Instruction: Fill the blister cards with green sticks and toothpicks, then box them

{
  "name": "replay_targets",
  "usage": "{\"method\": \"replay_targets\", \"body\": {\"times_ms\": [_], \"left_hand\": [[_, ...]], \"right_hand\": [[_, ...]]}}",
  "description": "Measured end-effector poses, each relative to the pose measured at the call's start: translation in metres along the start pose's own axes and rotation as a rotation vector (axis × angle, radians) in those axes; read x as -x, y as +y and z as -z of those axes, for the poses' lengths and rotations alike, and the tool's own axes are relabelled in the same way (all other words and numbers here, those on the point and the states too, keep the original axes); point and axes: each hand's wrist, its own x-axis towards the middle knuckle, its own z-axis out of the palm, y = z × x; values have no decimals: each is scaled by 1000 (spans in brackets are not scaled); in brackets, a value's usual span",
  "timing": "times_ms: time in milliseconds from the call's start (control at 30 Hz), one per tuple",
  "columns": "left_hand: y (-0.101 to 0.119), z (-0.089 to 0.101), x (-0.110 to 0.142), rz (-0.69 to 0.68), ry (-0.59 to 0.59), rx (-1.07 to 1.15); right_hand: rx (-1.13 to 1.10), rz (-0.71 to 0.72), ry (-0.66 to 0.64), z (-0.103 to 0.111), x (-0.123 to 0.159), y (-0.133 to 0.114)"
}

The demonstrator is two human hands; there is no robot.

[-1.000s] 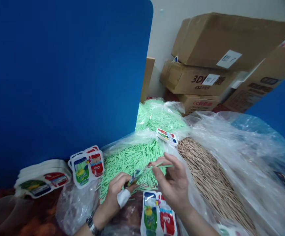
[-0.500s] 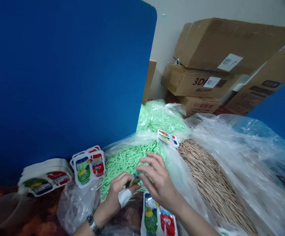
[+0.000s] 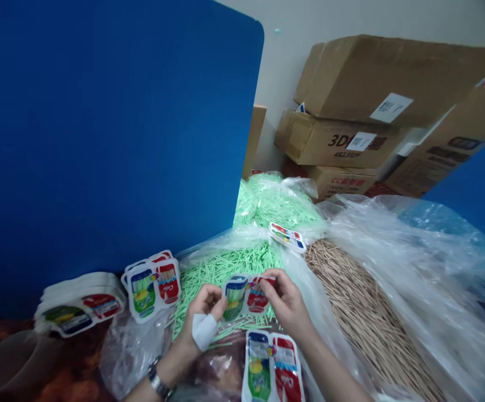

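Observation:
My left hand, with white tape round the thumb side and a metal watch on the wrist, pinches the left edge of a small two-part candy packet. My right hand grips its right edge with thumb and fingers. One half of the packet is green and blue with a lemon picture, the other red. Beneath it lies a plastic bag of thin green candy sticks. A similar packet lies just below my hands.
To the left are a few loose packets and a stack of packets. One packet rests on the bags ahead. Brown sticks fill a bag at right. A blue panel and cardboard boxes stand behind.
The packet, mostly hidden between my hands before, now shows its printed face. My right hand has moved from spread fingers beside the left hand to gripping the packet's right edge.

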Motion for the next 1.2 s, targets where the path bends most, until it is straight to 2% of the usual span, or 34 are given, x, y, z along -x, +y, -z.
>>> {"method": "replay_targets", "body": {"times_ms": [200, 267, 400, 567, 700, 867, 967, 1067, 1167, 1200], "left_hand": [[-1, 5, -4, -130, 65, -141], [-4, 6, -4, -118, 65, -121], [-10, 6, -4, -61, 114, -12], [1, 6, 0, 13, -56, -209], [8, 11, 4, 23, -37, -305], [3, 15, 6, 13, -71, -183], [5, 16, 13, 15, -82, -206], [5, 31, 25, 50, -35, -238], [-5, 71, 35, 132, 119, -158], [-10, 87, 36, 151, 219, -130]], "right_hand": [[138, 112, -11, -3, 6, -7], [177, 147, -34, -1, 7, -6], [204, 168, 10, 2, 7, -5], [225, 232, -61, -5, 11, -8], [226, 259, -86, -13, 13, -8], [218, 210, -5, -15, 12, -6], [215, 195, -21, -20, 15, -8], [235, 205, -112, -22, 22, -9], [313, 216, -216, -12, 31, 1], [364, 215, -251, -6, 35, 7]]}}
